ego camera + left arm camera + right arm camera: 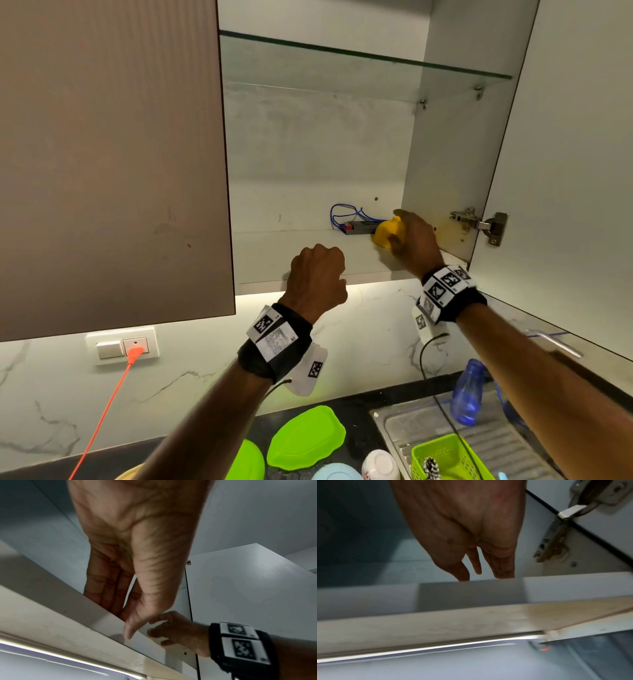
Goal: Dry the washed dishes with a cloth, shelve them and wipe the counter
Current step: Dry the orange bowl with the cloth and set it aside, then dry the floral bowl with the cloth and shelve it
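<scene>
A small yellow cup (385, 233), glossy and rounded, sits mouth-down or tilted at the back right of the cabinet's bottom shelf (274, 255), beside a black box with blue wires (358, 226). The right hand (412, 240) curls round its side. The left hand (317, 274) rests on the shelf's front edge, fingers loosely bent, holding nothing.

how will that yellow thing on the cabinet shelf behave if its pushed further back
The small yellow plastic-looking dish probably slides easily, since the white cabinet shelf looks smooth. It looks light for its size; the right hand covers most of it. It sits beside a black electrical box with blue wires, so a push to the left could snag.
</scene>
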